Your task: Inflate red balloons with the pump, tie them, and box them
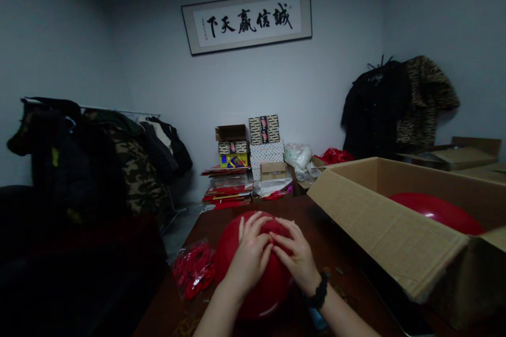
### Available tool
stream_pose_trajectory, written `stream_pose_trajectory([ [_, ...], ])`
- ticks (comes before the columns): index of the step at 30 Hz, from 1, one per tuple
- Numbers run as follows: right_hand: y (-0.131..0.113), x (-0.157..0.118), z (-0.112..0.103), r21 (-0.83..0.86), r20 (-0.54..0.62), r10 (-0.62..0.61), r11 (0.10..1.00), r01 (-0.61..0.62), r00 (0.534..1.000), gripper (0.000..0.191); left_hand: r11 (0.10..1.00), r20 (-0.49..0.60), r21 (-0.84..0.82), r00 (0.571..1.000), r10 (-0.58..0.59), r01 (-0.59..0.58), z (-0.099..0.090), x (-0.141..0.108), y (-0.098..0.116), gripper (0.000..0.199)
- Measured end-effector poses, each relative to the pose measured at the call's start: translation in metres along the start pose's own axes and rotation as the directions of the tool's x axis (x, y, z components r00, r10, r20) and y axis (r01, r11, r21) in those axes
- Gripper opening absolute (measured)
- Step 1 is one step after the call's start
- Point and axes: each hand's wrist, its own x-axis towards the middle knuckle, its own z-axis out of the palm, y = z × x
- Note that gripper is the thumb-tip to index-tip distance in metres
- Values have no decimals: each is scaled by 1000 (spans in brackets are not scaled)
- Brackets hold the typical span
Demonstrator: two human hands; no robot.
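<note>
A large red balloon point(264, 295) rests on the dark brown table in front of me. Over its top, my left hand point(253, 247) pinches thumb and forefinger together at a small red bit that looks like the balloon's neck. My right hand point(294, 253), with a black band at the wrist, meets it there, its thumb and fingertips closed on the same spot. The other fingers of both hands lie against the balloon. What exactly sits between the fingertips is too small to tell. Left of the balloon lies a clear plastic bag of red pieces point(194, 268).
An open cardboard box point(389, 221) on the right holds another red balloon point(437, 211). Rubber bands point(185, 326) and a dark flat object point(391, 295) lie on the table point(316, 218). Stacked boxes point(266, 155) stand behind, with coats on both sides.
</note>
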Motion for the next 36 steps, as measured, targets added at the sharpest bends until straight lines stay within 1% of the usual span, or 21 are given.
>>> stream_pose_trajectory([
  [2,-1,1,-3,-115,13,-69,991,70,998,26,999,11,50,1000,14,-15,-1,0,2,18],
  [4,-2,2,-5,-162,26,-115,980,118,993,18,995,17,97,1000,23,-25,-2,1,2,18],
  [7,-5,3,-7,-200,39,-121,972,126,992,11,990,18,133,999,39,-41,-3,1,0,16],
  [9,-8,4,-6,-216,66,-103,970,115,992,12,990,8,134,999,39,-40,-4,0,0,14],
  [12,-11,4,-6,-217,102,-72,972,92,992,15,992,-38,124,999,-13,18,-4,-2,2,11],
  [15,-12,5,-5,-228,92,-34,972,55,995,11,988,-111,108,989,-102,114,-2,-6,7,13],
  [17,-12,5,-4,-237,92,-38,970,59,995,10,985,-134,101,983,-124,139,-1,-8,10,14],
  [21,-13,4,-4,-256,129,-80,960,111,988,13,984,-121,100,983,-138,150,3,-11,12,9],
  [25,-16,3,-6,-272,132,-91,954,124,987,13,978,-95,108,981,-170,180,3,-11,7,7],
  [28,-17,1,-6,-288,172,-119,943,166,978,14,979,-48,107,985,-168,172,1,-11,5,7],
  [31,-17,0,-6,-293,187,-146,936,197,972,13,982,-26,107,987,-156,158,0,-11,6,11],
  [34,-18,0,-5,-282,188,-144,940,194,972,11,984,-45,106,989,-138,142,2,-12,11,15],
  [36,-18,-1,-5,-276,197,-123,945,175,973,11,984,-82,86,985,-150,157,4,-13,13,16],
])
